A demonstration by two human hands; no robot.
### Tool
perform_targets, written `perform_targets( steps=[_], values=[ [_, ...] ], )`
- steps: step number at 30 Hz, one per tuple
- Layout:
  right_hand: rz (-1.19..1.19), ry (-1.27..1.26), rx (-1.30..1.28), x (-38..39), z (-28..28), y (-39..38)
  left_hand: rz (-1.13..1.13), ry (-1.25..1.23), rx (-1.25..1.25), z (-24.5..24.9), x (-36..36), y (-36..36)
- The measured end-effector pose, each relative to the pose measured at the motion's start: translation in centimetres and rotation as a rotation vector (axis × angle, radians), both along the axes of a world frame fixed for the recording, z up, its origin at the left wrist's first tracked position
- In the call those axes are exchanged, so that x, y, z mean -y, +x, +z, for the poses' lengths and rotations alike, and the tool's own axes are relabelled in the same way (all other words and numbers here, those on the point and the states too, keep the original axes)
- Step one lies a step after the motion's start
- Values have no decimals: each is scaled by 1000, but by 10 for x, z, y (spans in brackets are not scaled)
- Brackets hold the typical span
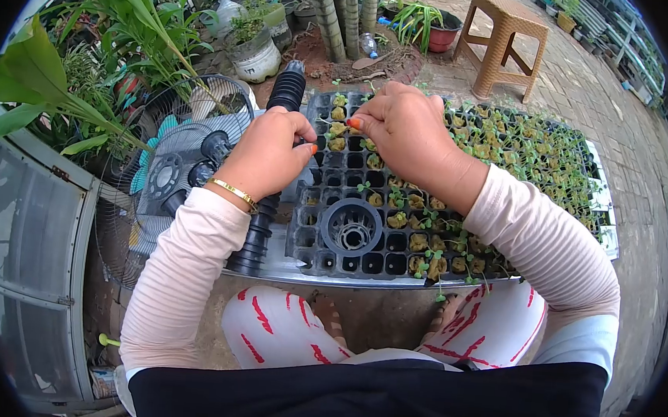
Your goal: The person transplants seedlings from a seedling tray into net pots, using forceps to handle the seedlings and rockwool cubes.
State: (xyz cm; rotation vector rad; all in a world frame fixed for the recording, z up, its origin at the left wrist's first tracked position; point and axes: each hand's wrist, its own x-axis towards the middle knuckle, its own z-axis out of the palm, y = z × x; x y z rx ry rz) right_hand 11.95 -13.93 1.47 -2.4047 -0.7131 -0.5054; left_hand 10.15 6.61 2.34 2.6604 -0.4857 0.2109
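My right hand (409,125) is above the upper left part of a black seedling tray (332,179). Its thumb and forefinger pinch together at what looks like a thin seedling (331,121), with a pale stem reaching left. My left hand (272,151), wearing a gold bracelet, hangs over a long stack of black net pots (253,241). Its fingers are curled, fingertips beside the tray's left edge; what they hold is hidden. One black net pot (352,227) sits upright on the tray. Yellowish sponge plugs (397,219) with green sprouts fill many cells; several left-hand cells are bare.
Left of the stack, a wire fan guard (120,217) and more black net pots (216,146) lie on the table. Potted plants (253,52) and a tree trunk stand beyond. A brown plastic stool (509,35) is at the back right. A glazed metal frame (24,264) stands at left.
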Motion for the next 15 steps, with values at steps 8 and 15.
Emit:
perform_targets(
  steps=[8, 15],
  values=[
    [-60, -30, -45, -3, 8, 9, -9, -89, -32, -6, 7, 6],
    [-113, 3, -255, -5, 19, 14, -76, -67, -77, -8, 14, 10]
  ],
)
